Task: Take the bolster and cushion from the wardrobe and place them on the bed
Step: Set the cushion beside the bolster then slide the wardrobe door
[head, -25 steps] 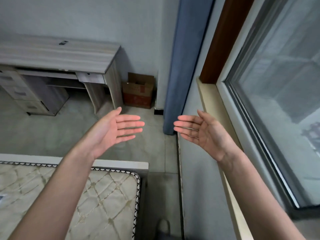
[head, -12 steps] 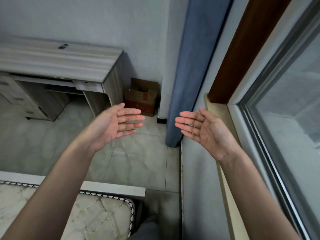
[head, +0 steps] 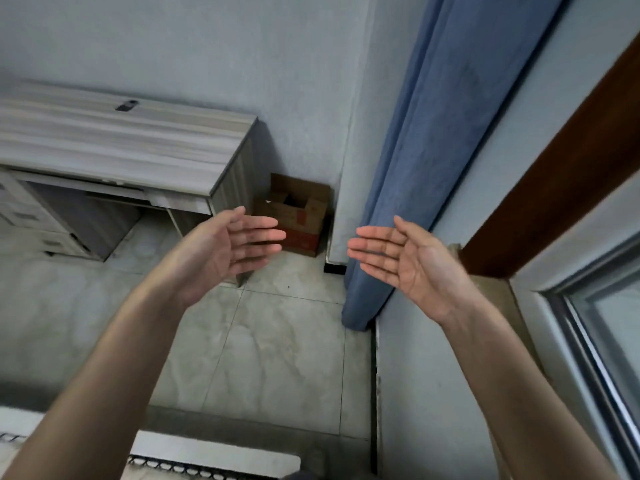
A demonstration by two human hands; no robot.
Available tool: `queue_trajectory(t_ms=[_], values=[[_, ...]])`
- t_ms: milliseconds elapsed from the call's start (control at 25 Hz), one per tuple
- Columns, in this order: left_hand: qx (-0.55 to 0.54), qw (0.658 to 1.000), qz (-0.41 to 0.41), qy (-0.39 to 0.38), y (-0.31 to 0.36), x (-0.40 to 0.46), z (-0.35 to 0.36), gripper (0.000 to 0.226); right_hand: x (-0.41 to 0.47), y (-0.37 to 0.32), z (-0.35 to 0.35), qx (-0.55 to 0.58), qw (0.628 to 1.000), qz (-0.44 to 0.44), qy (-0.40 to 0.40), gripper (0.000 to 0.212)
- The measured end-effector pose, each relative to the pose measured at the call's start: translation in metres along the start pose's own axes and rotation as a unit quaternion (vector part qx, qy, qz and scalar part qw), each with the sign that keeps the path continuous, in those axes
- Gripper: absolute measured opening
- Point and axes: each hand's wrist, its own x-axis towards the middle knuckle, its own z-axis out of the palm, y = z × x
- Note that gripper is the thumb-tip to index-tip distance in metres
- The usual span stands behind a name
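Observation:
My left hand [head: 228,247] and my right hand [head: 405,261] are held out in front of me, palms facing each other, fingers straight, holding nothing. Only the foot end of the bed [head: 214,457] shows, as a white frame strip with the mattress's patterned edge at the bottom left. No bolster, cushion or wardrobe is in view.
A grey wood-grain desk [head: 114,143] with drawers stands at the left against the wall, a small dark object [head: 126,105] on its top. An open cardboard box [head: 298,213] sits on the tiled floor beside it. A blue curtain [head: 426,161] hangs by the window [head: 602,323] at the right.
The view has tilted up and forward: the mattress has slid almost out at the bottom, while the desk, box and curtain look nearer. Both hands keep the same open pose.

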Motion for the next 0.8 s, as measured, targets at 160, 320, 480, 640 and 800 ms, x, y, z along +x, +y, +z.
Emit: queue_trajectory(t_ms=[160,320,480,640,800], values=[[-0.021,0.998,-0.001,0.061,0.01,0.013,-0.03,0.049,0.051,-0.009,0.017,0.004,0.999,0.023,-0.023,0.049],[-0.059,0.988,0.006,0.145,0.016,0.017,-0.06,0.047,0.108,-0.017,0.045,-0.014,0.997,0.059,-0.056,0.048],[-0.076,0.971,0.017,0.225,0.026,0.026,-0.096,0.045,0.182,-0.026,0.084,-0.043,0.985,0.095,-0.135,0.049],[-0.119,0.948,0.041,0.293,0.041,0.043,-0.136,0.046,0.261,-0.041,0.121,-0.078,0.967,0.123,-0.21,0.05],[-0.147,0.925,0.054,0.347,0.05,0.067,-0.17,0.049,0.331,-0.055,0.151,-0.101,0.949,0.145,-0.259,0.051]])
